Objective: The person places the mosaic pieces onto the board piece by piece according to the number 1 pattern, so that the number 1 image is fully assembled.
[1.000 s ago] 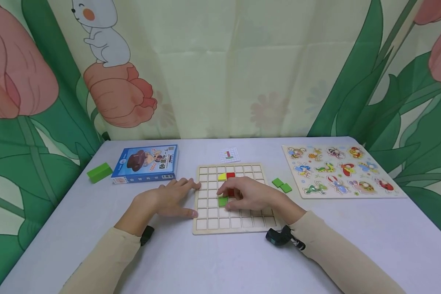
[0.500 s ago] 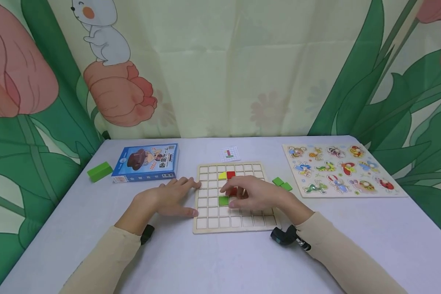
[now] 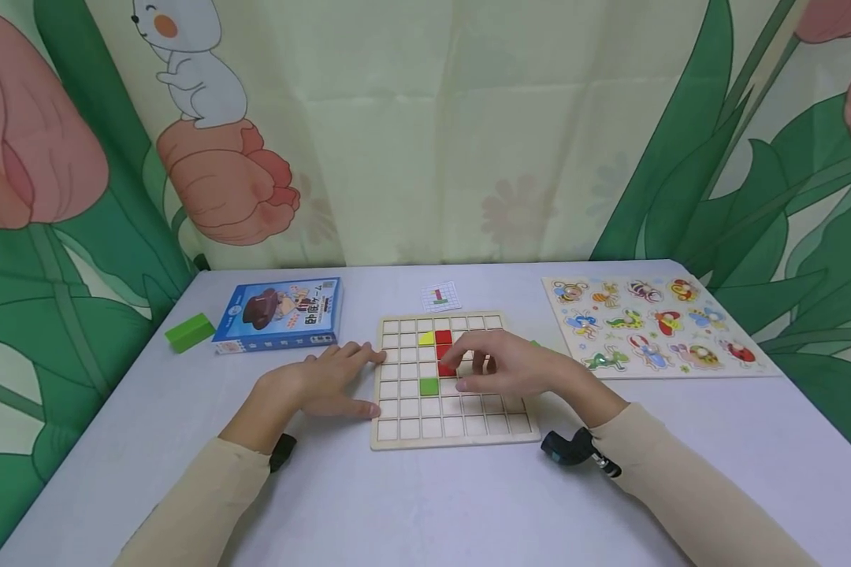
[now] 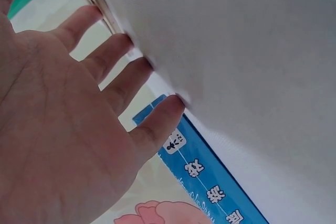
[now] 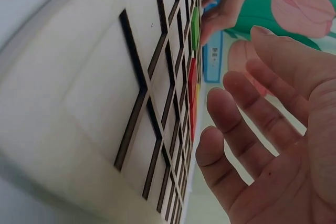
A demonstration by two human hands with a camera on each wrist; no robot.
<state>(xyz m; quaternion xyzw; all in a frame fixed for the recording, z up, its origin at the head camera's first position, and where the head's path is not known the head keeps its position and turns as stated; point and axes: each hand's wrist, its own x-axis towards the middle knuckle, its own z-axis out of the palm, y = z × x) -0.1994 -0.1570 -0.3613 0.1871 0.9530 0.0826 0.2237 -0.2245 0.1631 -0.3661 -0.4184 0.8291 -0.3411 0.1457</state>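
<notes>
In the head view, a wooden grid board (image 3: 408,433) lies at the table's middle. My left hand (image 3: 332,382) rests flat on the cloth, with its thumb and index fingertip touching the board's left edge. Over the board's right half hovers my right hand (image 3: 507,364), fingers loosely bent and holding nothing; the right wrist view shows the same hand (image 5: 273,135) apart from the board. Set in the grid are a yellow tile (image 3: 426,339), a red tile (image 3: 443,337) beside it, more red (image 3: 445,367) below, and a green tile (image 3: 429,387). Loose green tiles right of the board are mostly hidden behind my right hand.
A small pattern card (image 3: 441,297) lies behind the board. Back left are a blue game box (image 3: 284,315) and a green block (image 3: 190,333). An insect picture puzzle board (image 3: 652,327) lies at the right. A printed curtain (image 3: 411,157) hangs behind the table.
My right hand has drawn back to the right, uncovering more of the red tiles and passing in front of the loose green ones. The left hand and the tiles in the grid have stayed put.
</notes>
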